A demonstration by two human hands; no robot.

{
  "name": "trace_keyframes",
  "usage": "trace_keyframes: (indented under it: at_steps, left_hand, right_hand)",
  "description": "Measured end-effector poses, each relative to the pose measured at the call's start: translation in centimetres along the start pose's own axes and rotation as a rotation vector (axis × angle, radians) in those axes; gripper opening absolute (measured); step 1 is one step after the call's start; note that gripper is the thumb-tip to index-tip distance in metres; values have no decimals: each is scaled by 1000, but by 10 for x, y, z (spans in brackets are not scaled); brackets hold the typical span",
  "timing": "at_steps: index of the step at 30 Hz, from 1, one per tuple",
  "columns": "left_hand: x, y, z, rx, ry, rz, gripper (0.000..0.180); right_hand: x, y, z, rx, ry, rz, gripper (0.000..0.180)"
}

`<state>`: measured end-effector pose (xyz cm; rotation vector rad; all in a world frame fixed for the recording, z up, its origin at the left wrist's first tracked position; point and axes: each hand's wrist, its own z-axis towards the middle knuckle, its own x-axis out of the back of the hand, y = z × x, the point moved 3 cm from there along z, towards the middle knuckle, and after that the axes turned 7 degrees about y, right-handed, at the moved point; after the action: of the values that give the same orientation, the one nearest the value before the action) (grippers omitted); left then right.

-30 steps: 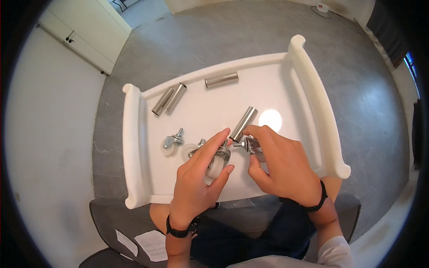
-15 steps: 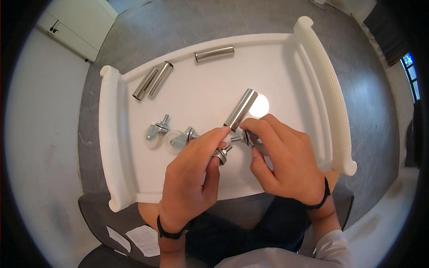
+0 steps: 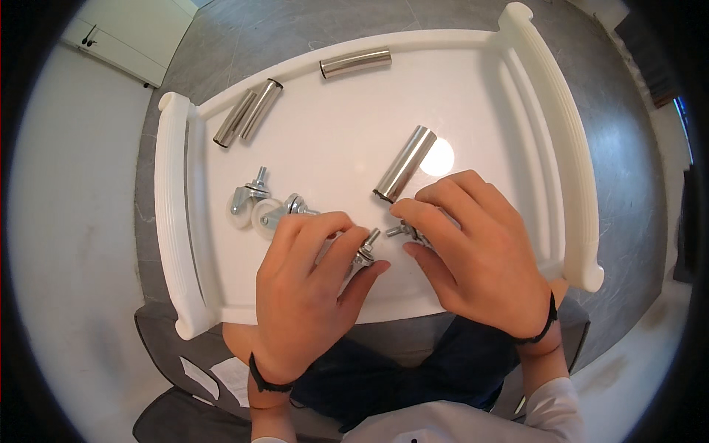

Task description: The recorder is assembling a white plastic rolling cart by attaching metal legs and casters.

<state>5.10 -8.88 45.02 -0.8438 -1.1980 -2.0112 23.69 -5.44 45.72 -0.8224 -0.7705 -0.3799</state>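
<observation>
My left hand (image 3: 306, 284) is closed around a small caster wheel with a threaded stem (image 3: 364, 249), which pokes out between my fingers. My right hand (image 3: 473, 255) grips another caster, of which only the metal stem (image 3: 396, 230) shows, and its fingertips touch the near end of a shiny metal tube (image 3: 405, 163) lying on the white tray (image 3: 325, 148). Two more casters with white wheels (image 3: 260, 207) lie on the tray just left of my left hand.
Two metal tubes (image 3: 248, 112) lie side by side at the tray's far left and one more tube (image 3: 355, 63) at its far edge. The tray has raised ribbed rims (image 3: 171, 221) left and right. Grey floor surrounds it; a white cabinet (image 3: 125, 37) stands at upper left.
The view has shifted closer over the tray. My left hand has turned and closed further around its caster; my right hand has settled lower on its caster beside the tube's end.
</observation>
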Motion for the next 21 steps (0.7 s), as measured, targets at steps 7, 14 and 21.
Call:
trace_keyframes:
  at_steps: [7, 14, 21]
  left_hand:
    - [3, 16, 8, -79, 48, 88, 37]
    - [11, 39, 31, -80, 132, 237, 35]
    - [-21, 42, 49, -83, 4, 281, 37]
  right_hand:
    - [7, 4, -2, -1, 124, -51, 30]
    - [12, 2, -6, -137, 190, 105, 31]
    - [22, 6, -11, -173, 376, 382, 32]
